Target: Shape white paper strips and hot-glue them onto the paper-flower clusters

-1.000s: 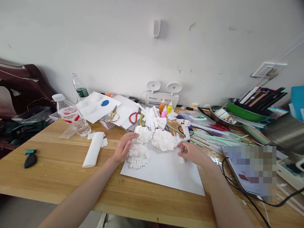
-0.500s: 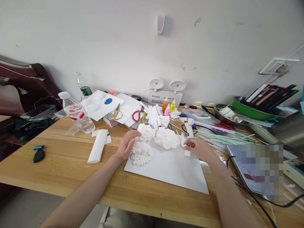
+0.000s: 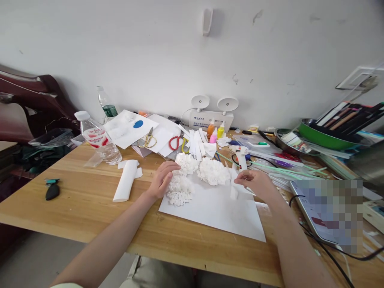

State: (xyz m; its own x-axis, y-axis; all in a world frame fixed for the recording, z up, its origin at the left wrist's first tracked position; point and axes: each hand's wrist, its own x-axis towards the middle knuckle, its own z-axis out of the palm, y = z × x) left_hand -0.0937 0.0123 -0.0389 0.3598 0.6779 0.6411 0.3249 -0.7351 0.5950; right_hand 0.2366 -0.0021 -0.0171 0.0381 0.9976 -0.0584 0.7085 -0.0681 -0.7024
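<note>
A white sheet (image 3: 210, 212) lies on the wooden table and bears clusters of ruffled white paper. My left hand (image 3: 163, 179) rests with slightly curved, spread fingers against the left edge of the upper-left cluster (image 3: 186, 163) and the lower-left one (image 3: 179, 192). To the right is a rounder cluster (image 3: 213, 171). My right hand (image 3: 250, 180) is pinched at the sheet's right side, beside a small white paper piece (image 3: 234, 193); what its fingertips hold is too small to make out. Just behind it stands a white glue gun (image 3: 240, 155).
A rolled white paper form (image 3: 125, 182), a water bottle (image 3: 100, 140) and a black clip item (image 3: 52, 192) are on the left. Scissors (image 3: 147, 140) and paint bottles (image 3: 213, 137) sit at the back. A tablet-like device (image 3: 313, 216) with cables lies right.
The view has shifted slightly. My right hand has moved a little up and right, away from the small paper piece. My left hand keeps its place by the clusters.
</note>
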